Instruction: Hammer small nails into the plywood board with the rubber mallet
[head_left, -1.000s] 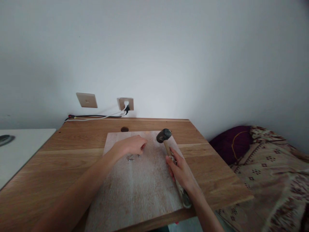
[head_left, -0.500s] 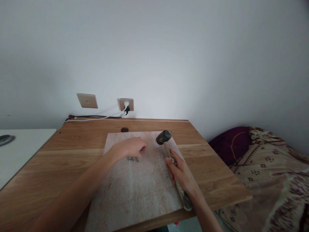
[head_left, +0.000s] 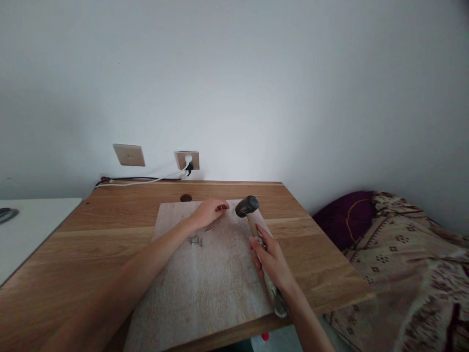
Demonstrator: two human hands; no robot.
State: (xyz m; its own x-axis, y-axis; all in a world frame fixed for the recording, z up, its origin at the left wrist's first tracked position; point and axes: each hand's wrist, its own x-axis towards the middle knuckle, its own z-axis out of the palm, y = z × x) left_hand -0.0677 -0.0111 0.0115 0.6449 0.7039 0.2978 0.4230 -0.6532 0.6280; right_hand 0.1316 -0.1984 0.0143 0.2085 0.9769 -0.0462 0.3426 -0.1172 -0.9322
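My right hand point(head_left: 270, 254) grips a mallet point(head_left: 247, 207) by its light, worn handle, with the dark head raised over the far right part of a pale wooden board point(head_left: 205, 288). Near the board's far edge, my left hand point(head_left: 209, 213) has its fingers pinched together, a little left of the mallet head. Whatever they hold is too small to make out. On the board, close below the left wrist, lies a small pile of metal nails point(head_left: 196, 240). One single nail point(head_left: 208, 230) rests apart from it, nearer the hand.
The board lies on a wooden desk point(head_left: 304, 254) against a white wall. Behind it are a cable hole point(head_left: 186, 198) and a wall socket point(head_left: 187, 160) with plugs and cables. A white surface point(head_left: 32, 234) adjoins at left. Patterned fabric point(head_left: 399, 274) and a purple cushion point(head_left: 344, 215) are at right.
My left hand has moved from beside the nails away from me toward the board's far edge, uncovering the pile and the single nail. My right hand and the mallet have barely moved.
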